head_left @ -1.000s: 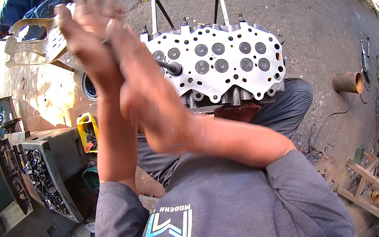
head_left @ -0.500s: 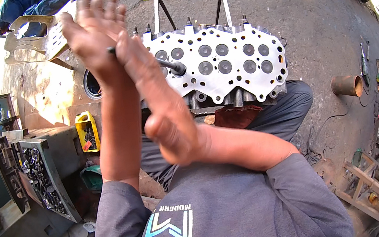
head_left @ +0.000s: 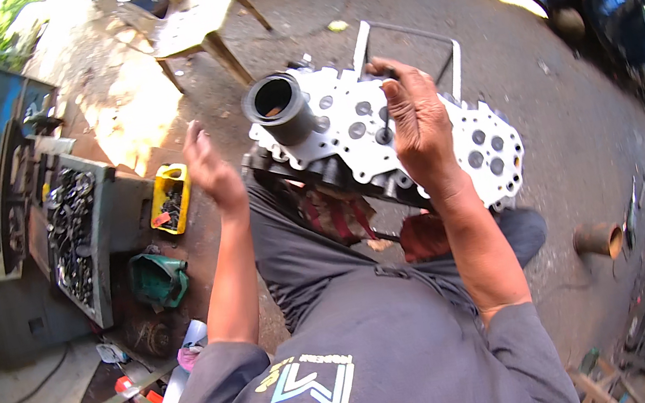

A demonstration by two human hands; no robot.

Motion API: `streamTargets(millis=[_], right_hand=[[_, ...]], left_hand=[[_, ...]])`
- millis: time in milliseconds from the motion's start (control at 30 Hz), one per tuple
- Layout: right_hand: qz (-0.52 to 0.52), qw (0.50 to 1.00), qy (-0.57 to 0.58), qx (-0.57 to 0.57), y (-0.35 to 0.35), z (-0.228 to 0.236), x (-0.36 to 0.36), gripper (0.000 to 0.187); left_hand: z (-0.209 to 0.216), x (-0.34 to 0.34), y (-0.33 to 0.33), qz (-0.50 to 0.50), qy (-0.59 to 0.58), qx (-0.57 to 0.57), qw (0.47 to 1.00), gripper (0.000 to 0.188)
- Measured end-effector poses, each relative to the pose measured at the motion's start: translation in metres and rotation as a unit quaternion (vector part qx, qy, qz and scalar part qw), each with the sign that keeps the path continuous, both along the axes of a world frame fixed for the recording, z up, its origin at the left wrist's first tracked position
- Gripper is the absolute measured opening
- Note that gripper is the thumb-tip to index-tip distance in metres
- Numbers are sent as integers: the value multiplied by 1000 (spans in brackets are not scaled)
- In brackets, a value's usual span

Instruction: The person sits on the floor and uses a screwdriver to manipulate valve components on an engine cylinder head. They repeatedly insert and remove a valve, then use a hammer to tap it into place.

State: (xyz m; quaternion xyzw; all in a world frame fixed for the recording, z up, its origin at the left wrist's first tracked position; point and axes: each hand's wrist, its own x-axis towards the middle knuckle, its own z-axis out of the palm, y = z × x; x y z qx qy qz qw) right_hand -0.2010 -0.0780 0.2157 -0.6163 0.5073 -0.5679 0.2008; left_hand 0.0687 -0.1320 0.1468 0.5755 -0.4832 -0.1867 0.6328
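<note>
A cylinder head with a pale flat face and round dark valves lies in front of my legs, slanting down to the right. My right hand is over its middle, fingers curled round a thin dark valve lapping stick; the hand hides part of it, and its lower end is close to a valve. Raised to the left of the head, my left hand is open and holds nothing. Between the hands, a dark hollow cylinder liner stands upright on the head's left end.
A plastic chair and a metal frame are beyond the head. At left are a metal tray of small parts, a yellow cut-open container and a green container. A rusty cylinder lies at right.
My palms, pressed together around the stick before, have parted. The left hand has dropped lower; the right has swung rightward over the head. The view has turned, so the head appears slanted.
</note>
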Motion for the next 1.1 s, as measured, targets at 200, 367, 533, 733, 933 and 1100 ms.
streamTargets(millis=[200,367,533,733,933,1100], right_hand=[[-93,981,62,-160,-9,16,-13,20],[-58,978,190,58,-3,13,-15,18],[-68,987,144,-27,-3,6,-8,16],[16,984,-28,176,8,1,-8,15],[-33,983,134,119,5,11,-14,22],[-64,995,16,68,0,3,-11,23]], left_hand=[[-62,3,-69,43,-264,184,946,50],[-85,-3,-67,51,-298,177,937,52],[-67,-6,-61,39,-296,166,940,51],[-66,-8,-58,36,-297,147,943,49],[-65,-8,-57,43,-304,137,942,47],[-63,-9,-56,56,-297,134,944,45]])
